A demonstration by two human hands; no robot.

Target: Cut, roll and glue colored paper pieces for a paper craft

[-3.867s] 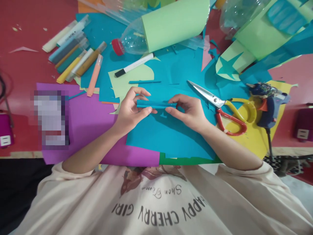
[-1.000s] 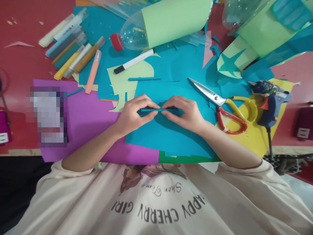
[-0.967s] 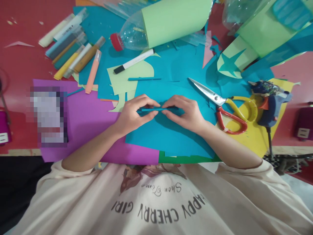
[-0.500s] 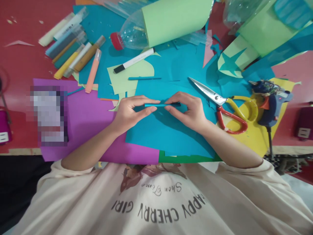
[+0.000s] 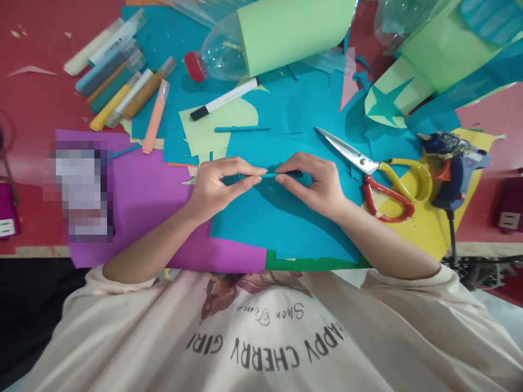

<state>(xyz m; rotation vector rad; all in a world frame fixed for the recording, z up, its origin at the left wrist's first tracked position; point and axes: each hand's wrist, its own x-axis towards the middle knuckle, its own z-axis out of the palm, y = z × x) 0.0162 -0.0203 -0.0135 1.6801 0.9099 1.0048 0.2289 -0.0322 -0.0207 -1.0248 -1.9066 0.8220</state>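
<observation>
A narrow blue paper strip (image 5: 268,175) runs level between my two hands, above a large blue sheet (image 5: 281,223). My left hand (image 5: 223,182) pinches it between thumb and fingers. From the other side my right hand (image 5: 312,177) pinches the same strip, its dark end showing inside the palm. Just beyond my hands lies another thin blue strip (image 5: 241,129). A white marker with black ends (image 5: 224,99) rests on a light green paper scrap (image 5: 241,114). Scissors (image 5: 368,166) with red and yellow handles lie open, to the right of my right hand.
A clear bottle (image 5: 223,51) wrapped in green paper lies at the back. Several markers (image 5: 118,76) are grouped at the left, above a blurred phone (image 5: 81,190) on purple paper (image 5: 155,196). A glue gun (image 5: 457,174) sits on yellow paper (image 5: 425,239) at the right.
My left fingertips have closed onto the strip, and its left end, visible before between thumb and finger, is now mostly covered. My right hand stays nearly still.
</observation>
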